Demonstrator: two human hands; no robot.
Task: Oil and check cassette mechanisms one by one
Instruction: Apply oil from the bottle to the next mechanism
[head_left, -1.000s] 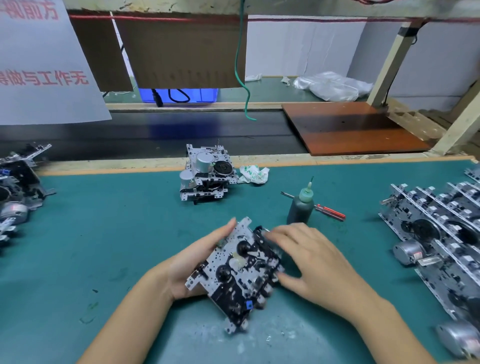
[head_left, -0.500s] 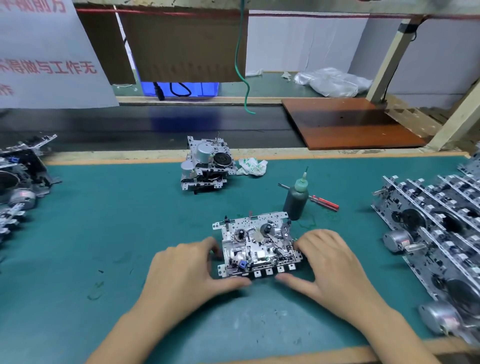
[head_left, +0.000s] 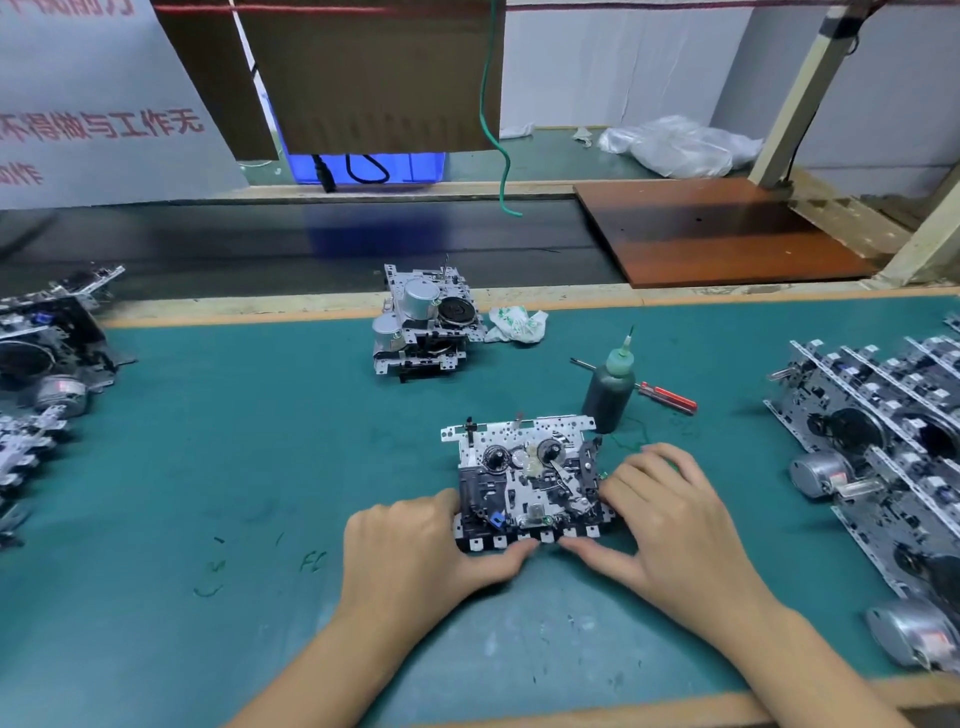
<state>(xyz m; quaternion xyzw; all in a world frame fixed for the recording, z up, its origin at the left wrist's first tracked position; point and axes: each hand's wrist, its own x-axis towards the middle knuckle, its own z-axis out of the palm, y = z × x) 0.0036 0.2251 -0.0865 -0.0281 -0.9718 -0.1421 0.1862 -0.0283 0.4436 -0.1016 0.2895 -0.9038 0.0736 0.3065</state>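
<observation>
Pinching one silver-and-black cassette mechanism (head_left: 524, 480) flat on the teal mat (head_left: 234, 467), left hand (head_left: 415, 551) and right hand (head_left: 670, 525) grip its ends. Its long axis runs left-right, key row toward the person. One dark oil bottle (head_left: 609, 389) stands just behind.

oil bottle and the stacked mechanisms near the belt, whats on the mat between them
In the head view, only bare green mat lies between the oil bottle and the stacked mechanisms; the crumpled wrapper sits just beside that line.
</observation>
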